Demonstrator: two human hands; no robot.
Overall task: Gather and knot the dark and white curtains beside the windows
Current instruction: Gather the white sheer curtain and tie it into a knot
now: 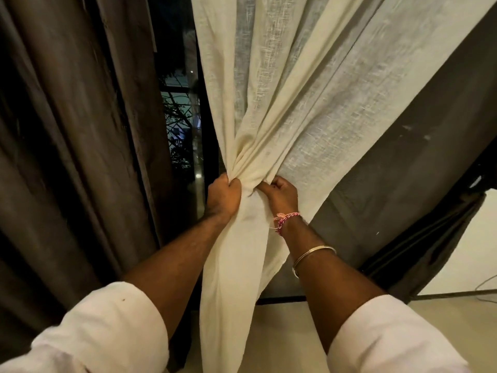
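Pale floor, thin cable at its right edge.

The dark curtain hangs to my left, the white curtain right of it, the window between and behind them.

white curtain: cream, coarse slubby weave | dark curtain: brown-grey, plain | rolled sleeves: white | thread bracelet: pink and white twist | bangle: silver | floor: pale beige

Pale floor below — thin cable at right, foliage outside.
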